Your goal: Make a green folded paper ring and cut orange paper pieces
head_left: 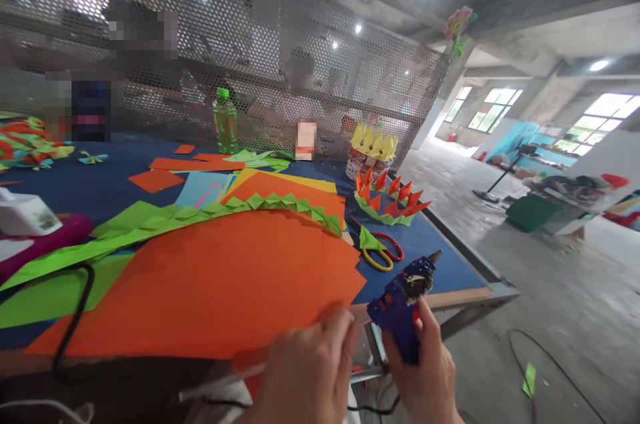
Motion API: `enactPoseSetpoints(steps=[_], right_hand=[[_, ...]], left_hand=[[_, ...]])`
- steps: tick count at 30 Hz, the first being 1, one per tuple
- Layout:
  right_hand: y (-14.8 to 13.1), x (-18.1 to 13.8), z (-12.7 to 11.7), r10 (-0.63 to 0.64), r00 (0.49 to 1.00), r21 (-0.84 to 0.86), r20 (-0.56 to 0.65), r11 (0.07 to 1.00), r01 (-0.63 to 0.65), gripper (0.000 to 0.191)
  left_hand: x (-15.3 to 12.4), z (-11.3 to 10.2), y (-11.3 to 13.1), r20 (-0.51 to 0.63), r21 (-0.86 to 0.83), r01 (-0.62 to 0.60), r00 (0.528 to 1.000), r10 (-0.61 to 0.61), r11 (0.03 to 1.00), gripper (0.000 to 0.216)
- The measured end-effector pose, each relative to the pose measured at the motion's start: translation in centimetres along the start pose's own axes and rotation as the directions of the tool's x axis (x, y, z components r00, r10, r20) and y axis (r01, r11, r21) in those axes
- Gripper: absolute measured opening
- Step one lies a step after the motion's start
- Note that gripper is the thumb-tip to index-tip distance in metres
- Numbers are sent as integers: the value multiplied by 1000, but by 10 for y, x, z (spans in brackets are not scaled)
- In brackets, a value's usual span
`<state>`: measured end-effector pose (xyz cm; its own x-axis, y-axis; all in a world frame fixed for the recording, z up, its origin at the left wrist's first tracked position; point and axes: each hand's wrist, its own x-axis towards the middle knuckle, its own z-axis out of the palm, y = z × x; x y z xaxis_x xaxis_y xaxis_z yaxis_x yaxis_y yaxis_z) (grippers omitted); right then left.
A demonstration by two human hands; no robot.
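My right hand [425, 364] is wrapped round a dark blue glue gun [403, 307], its nozzle pointing up and to the right. Beside it, my left hand [310, 361] is closed with its fingers curled. From behind its near side a translucent glue stick [223, 383] juts out to the left; the grip itself is hidden. Large orange paper [240, 277] lies just beyond my left hand. Across it runs a strip of folded green paper points [260, 203]. Scissors [379, 256] with yellow and red handles lie past the glue gun, a green paper triangle [369, 238] on them.
An orange and green paper crown [390, 201] stands at the far right of the blue table [450, 251]. Behind it, a yellow crown [374, 143] tops a container. A green bottle [225, 123] stands by the perforated screen [260, 64]. A black cable [80, 307] hangs over the front edge.
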<state>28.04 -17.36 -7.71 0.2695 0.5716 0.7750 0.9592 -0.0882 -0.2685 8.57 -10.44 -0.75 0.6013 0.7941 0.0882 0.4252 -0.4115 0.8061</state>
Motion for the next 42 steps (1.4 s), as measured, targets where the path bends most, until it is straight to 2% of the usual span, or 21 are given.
enactPoseSetpoints(steps=[2,3,6,9,14,17,21,24,27,29,31,32,36,42], right_hand=[[2,-2,0,-10,1000,-17,14,1000,11,55],[2,-3,1,-8,1000,-29,20,1000,9,55],[2,-8,0,18,999,-79,35,997,-15,55],[1,-9,-3,36,998,-108,55,994,-29,56],[-1,-4,-10,144,989,-157,39,978,-137,50],[-4,-2,-13,188,981,-145,35,973,-181,48],[-11,0,-15,288,957,-102,39,954,-283,43],[-17,7,-18,383,924,-40,13,923,-382,52],[-17,16,-23,441,897,-44,-33,896,-442,62],[-14,19,-24,361,932,-133,-43,922,-363,42],[-9,18,-24,210,977,-228,-25,951,-210,17],[-6,16,-23,140,990,-258,-14,956,-138,12],[3,8,-20,-16,1000,-291,-25,957,8,25],[3,12,-22,-159,987,-317,-36,938,140,40]], left_hand=[[-2,8,1,-56,110,-54,997,60,993,24],[-3,9,3,-47,112,-55,997,61,992,24],[-3,5,14,50,-53,-2,999,4,999,31],[-1,-5,22,144,-272,52,990,-12,961,36],[-1,-10,11,276,-441,156,961,-31,884,47],[-2,-6,3,321,-467,180,947,-24,866,49],[-2,0,1,308,-471,186,951,-36,862,47],[-3,2,5,268,-480,144,963,-12,865,46],[-4,3,11,322,-489,160,947,7,857,47],[-5,4,14,367,-486,189,930,3,853,47],[-5,6,16,361,-483,193,933,-7,854,45],[-5,7,17,347,-484,187,938,-9,854,44],[-6,12,17,300,-515,190,953,-32,836,44],[-3,15,18,345,-592,283,935,-80,755,46]])
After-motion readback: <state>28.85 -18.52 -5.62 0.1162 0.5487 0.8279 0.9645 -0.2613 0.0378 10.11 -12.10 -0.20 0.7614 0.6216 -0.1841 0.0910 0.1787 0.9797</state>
